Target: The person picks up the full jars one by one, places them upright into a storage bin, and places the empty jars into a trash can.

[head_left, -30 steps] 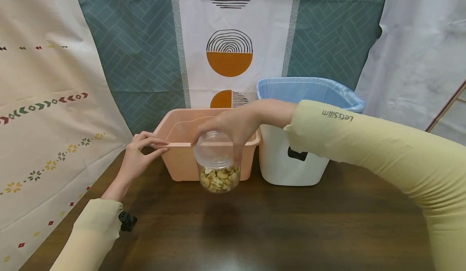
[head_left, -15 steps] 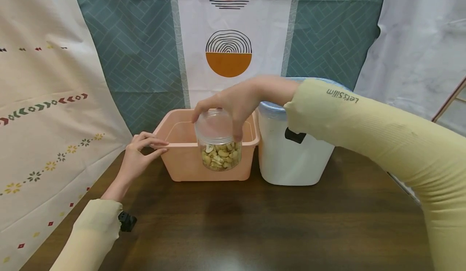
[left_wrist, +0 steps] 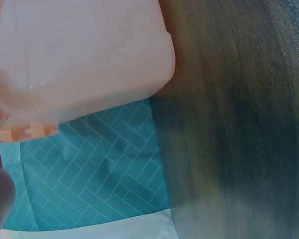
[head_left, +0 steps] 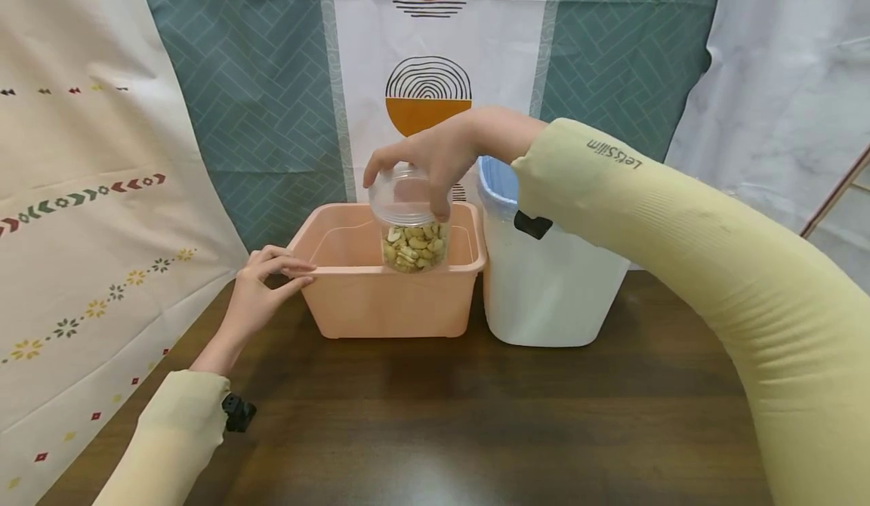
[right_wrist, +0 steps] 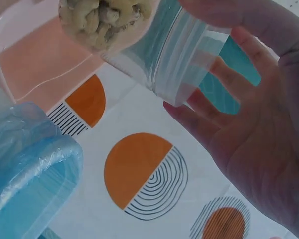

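My right hand [head_left: 435, 155] grips a clear plastic jar [head_left: 412, 219] by its lid from above. Pale cashews [head_left: 413, 246] fill the lower part of the jar, which hangs over the front rim of the peach plastic basin [head_left: 387, 302]. In the right wrist view the fingers and thumb spread round the jar's lid [right_wrist: 189, 57], and the cashews [right_wrist: 102, 20] show at the top. At the basin's left corner my left hand [head_left: 268, 287] pinches the rim between fingers and thumb. Only part of that hand shows in the left wrist view, beside the basin [left_wrist: 89, 55].
A white bin [head_left: 550, 287] with a blue liner [head_left: 499, 181] stands right of the basin, partly behind my right forearm. Both containers rest on a dark wooden table [head_left: 435, 415]. Patterned cloth [head_left: 272, 83] hangs behind, and a cream cloth [head_left: 102, 211] drapes down the left side.
My right hand has raised the jar from in front of the basin up to over its rim. The left hand has stayed at the basin's corner.
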Demonstrator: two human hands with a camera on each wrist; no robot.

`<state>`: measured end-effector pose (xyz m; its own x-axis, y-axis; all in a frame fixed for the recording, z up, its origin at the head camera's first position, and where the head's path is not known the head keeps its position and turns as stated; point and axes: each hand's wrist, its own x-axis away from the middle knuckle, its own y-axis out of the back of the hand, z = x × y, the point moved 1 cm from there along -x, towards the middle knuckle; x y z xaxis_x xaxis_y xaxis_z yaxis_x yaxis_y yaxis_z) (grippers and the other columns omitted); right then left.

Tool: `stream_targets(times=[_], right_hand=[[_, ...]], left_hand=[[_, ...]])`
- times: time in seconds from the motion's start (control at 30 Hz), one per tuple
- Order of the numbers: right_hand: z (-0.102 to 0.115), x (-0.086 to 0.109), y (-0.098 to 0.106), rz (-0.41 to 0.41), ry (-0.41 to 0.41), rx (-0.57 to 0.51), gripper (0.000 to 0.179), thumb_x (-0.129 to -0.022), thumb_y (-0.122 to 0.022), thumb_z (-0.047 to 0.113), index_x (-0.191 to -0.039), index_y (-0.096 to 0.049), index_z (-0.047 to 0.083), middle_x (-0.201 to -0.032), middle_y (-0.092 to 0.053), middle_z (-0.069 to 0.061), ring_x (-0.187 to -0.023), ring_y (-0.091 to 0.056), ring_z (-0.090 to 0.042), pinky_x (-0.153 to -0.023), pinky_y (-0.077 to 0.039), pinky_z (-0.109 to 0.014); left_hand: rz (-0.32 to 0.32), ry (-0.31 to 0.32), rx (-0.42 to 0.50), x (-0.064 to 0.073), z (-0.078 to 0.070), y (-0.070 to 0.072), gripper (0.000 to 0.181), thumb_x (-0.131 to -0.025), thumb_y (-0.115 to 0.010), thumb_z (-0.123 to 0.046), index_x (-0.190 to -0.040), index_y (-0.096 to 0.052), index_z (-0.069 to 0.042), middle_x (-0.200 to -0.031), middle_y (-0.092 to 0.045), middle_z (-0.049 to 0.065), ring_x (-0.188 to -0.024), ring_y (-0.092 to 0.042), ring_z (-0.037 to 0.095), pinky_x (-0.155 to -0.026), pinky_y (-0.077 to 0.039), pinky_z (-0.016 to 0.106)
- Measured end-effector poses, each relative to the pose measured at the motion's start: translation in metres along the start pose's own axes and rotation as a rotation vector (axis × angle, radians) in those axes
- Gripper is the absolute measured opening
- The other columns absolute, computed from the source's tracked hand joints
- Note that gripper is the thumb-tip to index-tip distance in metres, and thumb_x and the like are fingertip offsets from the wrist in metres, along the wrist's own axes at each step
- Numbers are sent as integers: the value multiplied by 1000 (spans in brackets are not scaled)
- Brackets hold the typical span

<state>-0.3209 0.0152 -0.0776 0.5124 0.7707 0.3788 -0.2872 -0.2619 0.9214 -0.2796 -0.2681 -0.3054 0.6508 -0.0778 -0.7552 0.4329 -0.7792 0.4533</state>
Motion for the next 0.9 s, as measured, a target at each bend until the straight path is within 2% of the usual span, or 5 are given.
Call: stream_targets(times=[0.27, 0.53, 0.7, 0.8, 0.9], right_hand=[[-10, -14, 1, -16, -93, 33, 91, -76, -74, 7, -144, -27, 44, -163, -15, 3, -140, -25, -22, -113, -38, -44], [-22, -30, -8, -17, -224, 98, 89, -78, -75, 8, -142, -26, 46, -162, -18, 2, -129, -35, -22, -103, -46, -40], [-30, -38, -16, -13, -254, 99, 89, -78, -76, 9, -142, -27, 46, -157, -26, 1, -125, -39, -22, -99, -48, -40], [-34, -41, -20, -13, -253, 116, 87, -77, -76, 9, -140, -29, 46, -153, -32, 2, -118, -43, -21, -92, -48, -37], [-37, -44, -25, -6, -240, 124, 87, -76, -75, 9, -141, -29, 45, -156, -31, 2, -117, -43, -21, -89, -46, -35]], left_hand=[[-8, -8, -7, 0, 0, 2, 19, -76, -77, 11, -93, -76, 3, -96, -63, 16, -95, -44, 0, -83, -27, 19], [-12, -19, 0, 0, 2, 1, 20, -75, -77, 12, -93, -76, 4, -96, -63, 17, -96, -44, 1, -83, -27, 17], [-14, -20, 0, 0, 2, 0, 20, -74, -78, 11, -93, -76, 4, -95, -63, 16, -96, -45, 1, -84, -27, 16], [-14, -11, -2, 0, 2, 1, 20, -75, -77, 11, -93, -76, 3, -96, -63, 16, -96, -45, 0, -84, -27, 17], [-12, -6, -2, -1, 2, 1, 19, -75, -77, 10, -93, -76, 3, -95, -63, 16, -96, -46, -2, -86, -27, 18]])
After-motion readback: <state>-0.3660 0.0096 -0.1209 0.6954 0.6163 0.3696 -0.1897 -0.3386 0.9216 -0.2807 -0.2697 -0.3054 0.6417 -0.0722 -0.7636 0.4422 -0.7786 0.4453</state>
